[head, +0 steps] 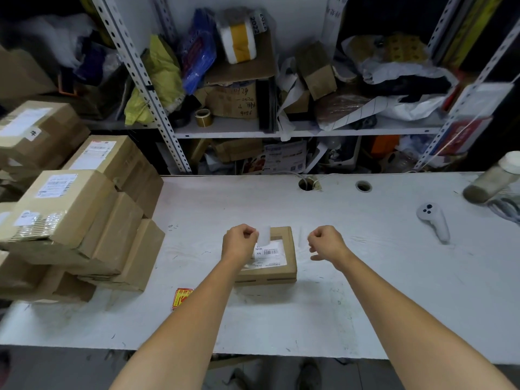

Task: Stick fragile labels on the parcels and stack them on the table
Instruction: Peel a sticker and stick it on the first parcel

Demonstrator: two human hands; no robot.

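A small flat cardboard parcel (pixel 277 266) with a white shipping label lies on the white table (pixel 351 277) in front of me. My left hand (pixel 239 243) hovers over its left side and pinches a small white paper piece (pixel 264 235), probably a label backing. To the right of the parcel my right hand (pixel 326 242) is held above the table with fingers curled; whether it holds anything cannot be made out. A red and yellow label sheet (pixel 181 298) lies on the table, partly under my left forearm. Stacked parcels (pixel 84 220) stand at the left.
A white handheld controller (pixel 433 220) lies at the right, with a capped bottle (pixel 492 178) on its side behind it. Two cable holes (pixel 306 184) sit near the table's far edge. Cluttered metal shelves (pixel 253 80) rise behind the table.
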